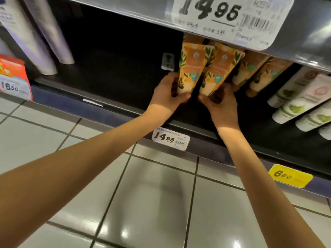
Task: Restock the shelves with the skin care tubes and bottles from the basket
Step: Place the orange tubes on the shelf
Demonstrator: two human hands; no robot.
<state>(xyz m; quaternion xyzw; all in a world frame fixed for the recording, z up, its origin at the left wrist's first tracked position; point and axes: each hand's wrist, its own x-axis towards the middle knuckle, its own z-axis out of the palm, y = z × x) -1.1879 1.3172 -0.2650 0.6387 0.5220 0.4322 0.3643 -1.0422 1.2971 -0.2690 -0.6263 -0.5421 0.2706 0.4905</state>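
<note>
Left hand (170, 92) curled round the cap end of one orange tube (192, 67); right hand (220, 104) likewise gripped a second orange tube (219, 70) just beside it. Both tubes were cap-down, crimped end up, at the front of the dark shelf (116, 77), left of a row of matching tubes (250, 72). Judged light, with soft, squeezable walls and a glossy, possibly slick skin. Best held low, near the stiff cap. They looked tippy if released off-balance. Basket not in view.
</note>
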